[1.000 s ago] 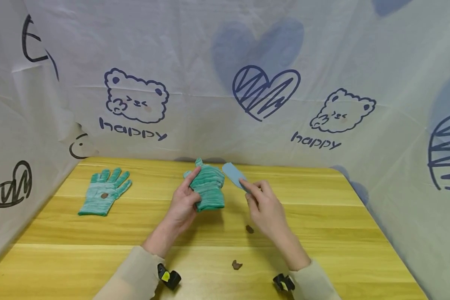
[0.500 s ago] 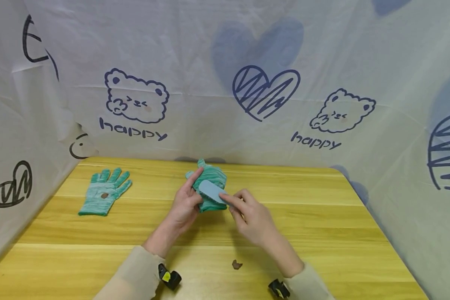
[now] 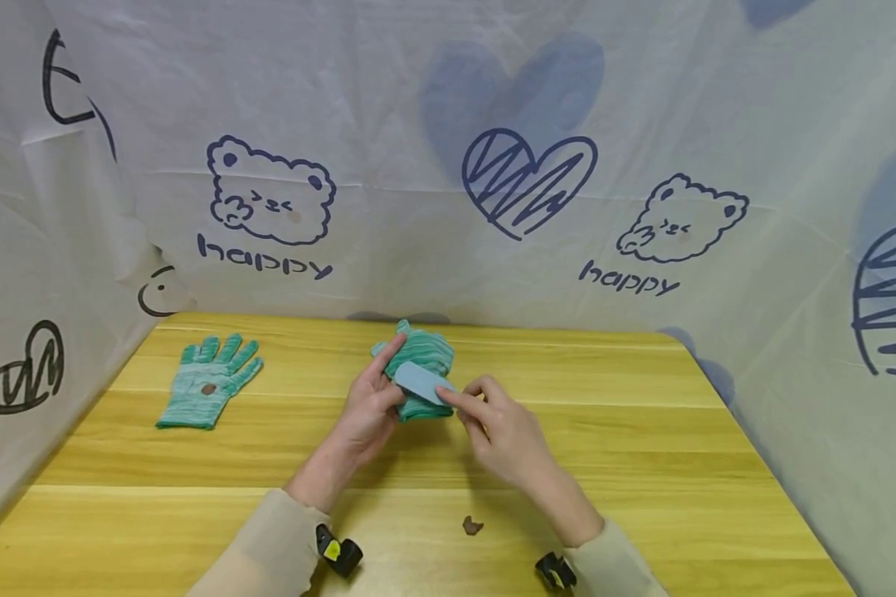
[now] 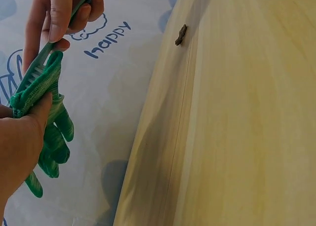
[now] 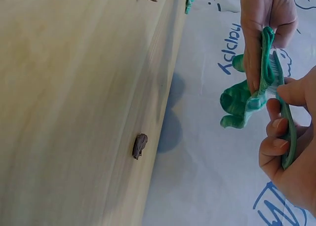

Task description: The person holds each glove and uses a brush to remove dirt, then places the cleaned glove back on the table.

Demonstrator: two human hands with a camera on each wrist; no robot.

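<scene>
In the head view my left hand [image 3: 369,408] grips a green striped knit glove [image 3: 427,352] over the table, its fingers bunched and its cuff toward me. My right hand [image 3: 509,433] holds a light blue brush [image 3: 421,382] by the handle, forefinger along its back. The brush head lies across the lower part of the glove. Bristles [image 5: 273,70] face the cuff in the right wrist view, right at the knit. A second green glove [image 3: 194,408] lies spread flat at the left, with a round brown spot [image 3: 208,389] on it.
A small brown lump [image 3: 472,526] lies on the wooden table [image 3: 679,464] near the front. Another brown lump [image 5: 139,146] shows in the right wrist view; the right hand hides it from the head view. A printed white cloth [image 3: 388,232] hangs behind the table.
My right hand has moved left, carrying the brush from beside the glove onto it, then slightly lower. The held glove has shifted a little right. One brown lump has become hidden behind my right hand.
</scene>
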